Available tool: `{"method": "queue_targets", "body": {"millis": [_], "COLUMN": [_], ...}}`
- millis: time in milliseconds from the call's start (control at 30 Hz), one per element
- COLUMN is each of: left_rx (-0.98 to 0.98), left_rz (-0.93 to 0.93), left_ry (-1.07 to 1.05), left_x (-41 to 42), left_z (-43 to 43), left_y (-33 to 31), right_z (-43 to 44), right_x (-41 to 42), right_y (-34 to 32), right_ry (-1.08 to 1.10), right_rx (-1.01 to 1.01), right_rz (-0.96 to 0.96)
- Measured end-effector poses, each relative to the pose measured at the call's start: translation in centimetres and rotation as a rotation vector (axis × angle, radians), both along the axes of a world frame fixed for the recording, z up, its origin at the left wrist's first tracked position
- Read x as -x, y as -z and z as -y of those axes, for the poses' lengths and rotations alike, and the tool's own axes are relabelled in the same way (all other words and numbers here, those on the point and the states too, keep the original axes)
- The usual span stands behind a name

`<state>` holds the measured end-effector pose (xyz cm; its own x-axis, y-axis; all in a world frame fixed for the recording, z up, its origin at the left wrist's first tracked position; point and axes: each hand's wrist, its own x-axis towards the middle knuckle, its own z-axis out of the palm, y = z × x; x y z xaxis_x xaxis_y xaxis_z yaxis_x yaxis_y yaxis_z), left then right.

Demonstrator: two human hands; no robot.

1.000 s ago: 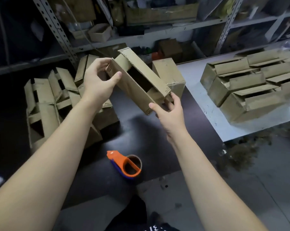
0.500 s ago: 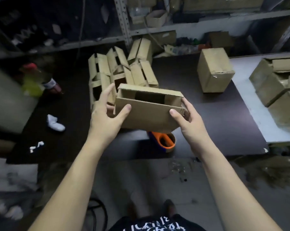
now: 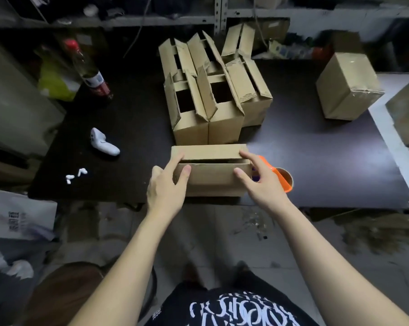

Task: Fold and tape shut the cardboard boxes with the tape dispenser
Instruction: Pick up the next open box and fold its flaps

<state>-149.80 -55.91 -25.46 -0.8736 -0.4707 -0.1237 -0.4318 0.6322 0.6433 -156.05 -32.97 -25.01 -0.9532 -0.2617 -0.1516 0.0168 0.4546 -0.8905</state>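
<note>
A small cardboard box rests on the near edge of the dark table, its top flaps nearly closed with a thin gap between them. My left hand holds its left end, fingers on the top flap. My right hand holds its right end, fingers pressing the flaps down. The orange tape dispenser lies just right of the box, partly hidden behind my right hand.
Several open-flapped boxes stand in a cluster behind the held box. A closed box sits at the back right, more boxes at the far right. A bottle, a white object and white bits lie on the left.
The box has come down from mid-air onto the table's near edge, and its flaps have been folded almost shut. The camera has tilted down and left.
</note>
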Motion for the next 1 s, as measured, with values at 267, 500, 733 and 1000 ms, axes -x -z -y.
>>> {"method": "queue_targets", "body": {"millis": [267,500,733,1000], "left_rx": [0.036,0.012,-0.026,0.271], "left_rz": [-0.057,-0.076,-0.031,0.137], "left_ry": [-0.022,-0.065,-0.022,0.212], "left_x": [1.8,1.8,2.3,2.4], "left_z": [0.1,0.1,0.0,2.1], "left_y": [2.0,2.4,1.3,-2.1], "right_z": [1.9,-2.1,-2.2,-1.6], "right_x": [0.3,1.5,3.6,4.8], "right_y": [2.7,7.5,7.2,-0.4], "right_ry": [0.194,0.431,0.296,0.306], "right_rx": [-0.021,-0.567,-0.873,-0.471], "right_rz": [-0.155,-0.118,0.063,-0.267]}}
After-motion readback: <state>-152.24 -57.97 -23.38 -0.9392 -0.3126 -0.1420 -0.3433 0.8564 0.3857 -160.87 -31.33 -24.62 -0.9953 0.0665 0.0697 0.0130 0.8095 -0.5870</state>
